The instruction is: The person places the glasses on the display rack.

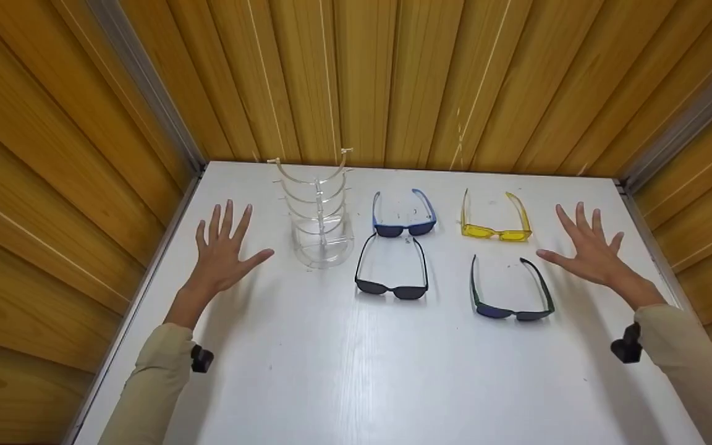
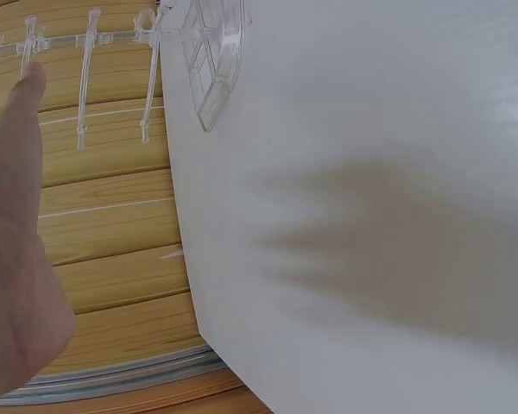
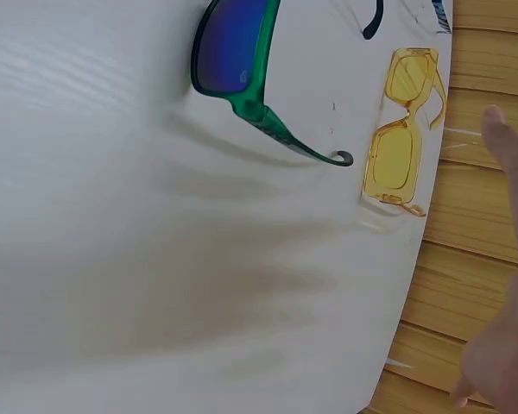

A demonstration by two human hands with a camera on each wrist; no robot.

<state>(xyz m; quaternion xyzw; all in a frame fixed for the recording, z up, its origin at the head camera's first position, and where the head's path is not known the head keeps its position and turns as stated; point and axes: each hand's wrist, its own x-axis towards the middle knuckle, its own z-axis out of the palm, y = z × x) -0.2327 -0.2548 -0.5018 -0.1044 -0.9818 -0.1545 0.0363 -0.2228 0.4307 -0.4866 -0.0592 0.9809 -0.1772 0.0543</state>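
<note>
My left hand (image 1: 219,256), fingers spread and holding nothing, hovers left of the clear display rack (image 1: 321,242). Its shadow falls on the table in the left wrist view, beside the rack's base (image 2: 214,60). My right hand (image 1: 594,253) is also spread and empty, right of the yellow glasses (image 1: 496,234) and the green-framed glasses (image 1: 512,313). Between rack and right hand stand the blue glasses (image 1: 404,229), with the black glasses (image 1: 391,289) nearer the front. The right wrist view shows the green-framed glasses (image 3: 252,110) and yellow glasses (image 3: 394,159) closer up.
The white table (image 1: 306,371) has yellow wood-patterned panels (image 1: 362,80) behind it and on both sides. Grey metal posts (image 1: 146,80) stand at the panel corners. A small black device (image 1: 202,358) is on the left sleeve, another (image 1: 628,346) on the right.
</note>
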